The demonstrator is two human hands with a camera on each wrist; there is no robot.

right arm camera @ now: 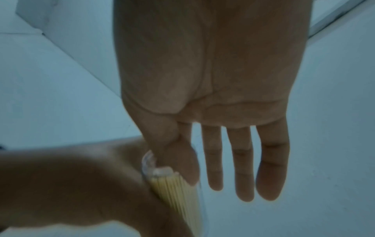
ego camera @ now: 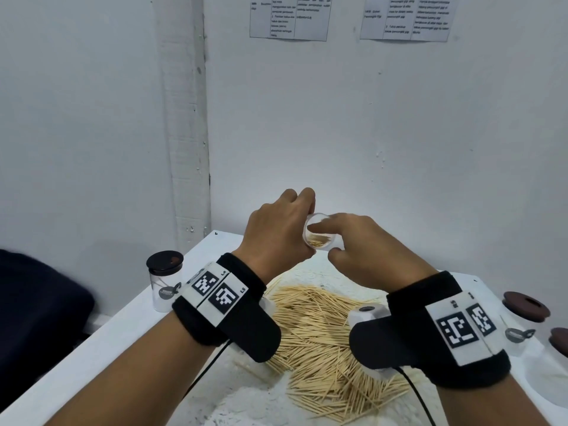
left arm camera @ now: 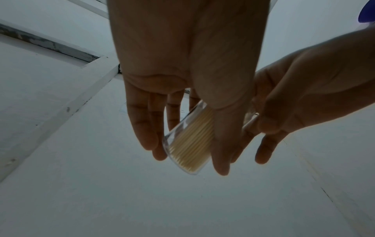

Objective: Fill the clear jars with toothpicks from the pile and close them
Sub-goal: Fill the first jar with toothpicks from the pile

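Observation:
My left hand [ego camera: 276, 235] holds a clear jar [ego camera: 319, 241] in the air above the toothpick pile [ego camera: 319, 333], tilted with its mouth toward me. In the left wrist view my fingers and thumb curl round the jar [left arm camera: 182, 144], and a bundle of toothpicks [left arm camera: 192, 144] lies along its lower wall. My right hand [ego camera: 368, 250] is at the jar's mouth: the index finger reaches in over the rim and the thumb lies on the jar's underside. In the right wrist view the other fingers [right arm camera: 241, 168] stay straight beside the toothpicks [right arm camera: 176, 190].
A closed clear jar with a dark lid [ego camera: 164, 281] stands at the table's left edge. Two brown lids [ego camera: 525, 305] and a further clear jar [ego camera: 519, 336] sit at the right. A white wall rises just behind the table [ego camera: 101, 342].

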